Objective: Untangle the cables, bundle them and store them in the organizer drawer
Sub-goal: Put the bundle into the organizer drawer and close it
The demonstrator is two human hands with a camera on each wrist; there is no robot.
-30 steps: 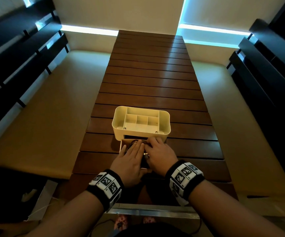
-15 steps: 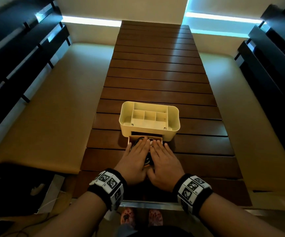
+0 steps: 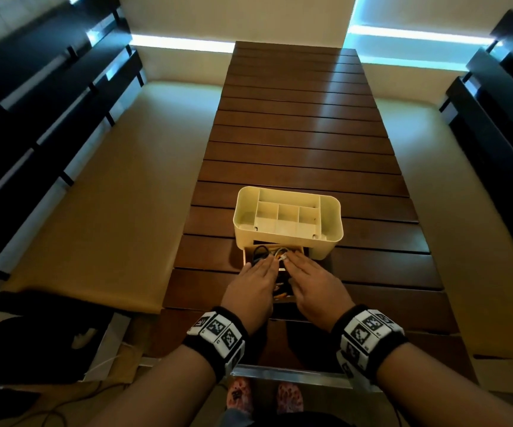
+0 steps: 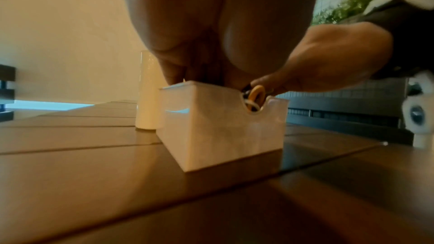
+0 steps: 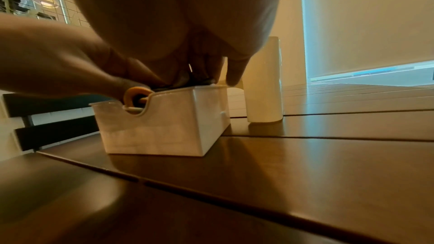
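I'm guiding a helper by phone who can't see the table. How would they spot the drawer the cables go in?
On the slatted wooden table stands a cream organizer with open compartments on top. The drawer juts from its near side, under both flat hands; alone it has a scooped notch in its front, showing orange cable.

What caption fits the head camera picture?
Both hands, left and right, press cables into the organizer's open drawer.

Cables (image 3: 275,257) in the drawer (image 4: 223,127), in front of the organizer (image 3: 289,217), on the table (image 3: 310,143)
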